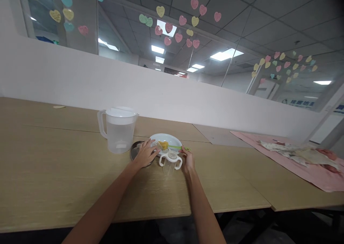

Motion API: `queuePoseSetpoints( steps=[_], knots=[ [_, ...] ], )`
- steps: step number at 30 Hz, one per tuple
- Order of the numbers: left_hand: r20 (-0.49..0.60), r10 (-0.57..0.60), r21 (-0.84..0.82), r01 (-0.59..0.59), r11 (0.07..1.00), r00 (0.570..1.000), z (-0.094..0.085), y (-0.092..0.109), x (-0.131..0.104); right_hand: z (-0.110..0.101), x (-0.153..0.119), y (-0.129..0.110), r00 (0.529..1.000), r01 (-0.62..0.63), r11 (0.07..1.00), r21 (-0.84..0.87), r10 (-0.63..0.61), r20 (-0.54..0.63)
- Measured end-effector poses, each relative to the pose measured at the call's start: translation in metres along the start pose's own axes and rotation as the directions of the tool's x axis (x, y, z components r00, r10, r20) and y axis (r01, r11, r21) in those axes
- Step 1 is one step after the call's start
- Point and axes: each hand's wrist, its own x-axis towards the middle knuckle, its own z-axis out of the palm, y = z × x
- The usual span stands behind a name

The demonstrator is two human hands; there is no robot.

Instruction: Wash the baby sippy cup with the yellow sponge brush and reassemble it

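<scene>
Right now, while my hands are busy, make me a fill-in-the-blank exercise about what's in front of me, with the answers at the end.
Your right hand holds a thin handle whose colour is ____.
From your viewpoint, the clear pitcher stands to the ____ of the pale plate.
The two-handled bottle has curved handles coloured ____.
The large cloth at the far right of the table is coloured ____.

Missing words: green; left; white; pink.
</scene>
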Motion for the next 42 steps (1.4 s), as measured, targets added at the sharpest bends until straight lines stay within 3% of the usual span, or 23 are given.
queuePoseSetpoints(
  steps=[7,21,29,39,42],
  knots=[
    [0.069,-0.011,-0.028,0.013,1.000,0.998,-0.001,0.004,-0.002,0.002,0.000,0.000,0.999,-0.009,0.995,0.097,0.005,0.042],
    [-0.043,-0.063,-0.161,0.055,0.985,0.997,-0.007,0.010,0.001,0.002,-0.001,-0.005,0.998,0.034,0.989,0.144,-0.043,0.055],
    [-0.076,-0.228,-0.360,0.186,0.914,0.971,-0.006,0.008,0.003,-0.002,0.006,0.000,0.993,0.063,0.985,0.159,-0.078,0.090],
    [-0.075,-0.240,-0.137,0.228,0.964,0.968,-0.006,0.007,0.005,-0.007,0.014,0.005,0.993,0.036,0.983,0.182,-0.056,0.105],
    [-0.077,-0.236,-0.162,0.222,0.961,0.969,-0.004,0.008,0.007,-0.006,0.014,0.009,0.992,0.021,0.983,0.184,-0.043,0.117]
  ],
)
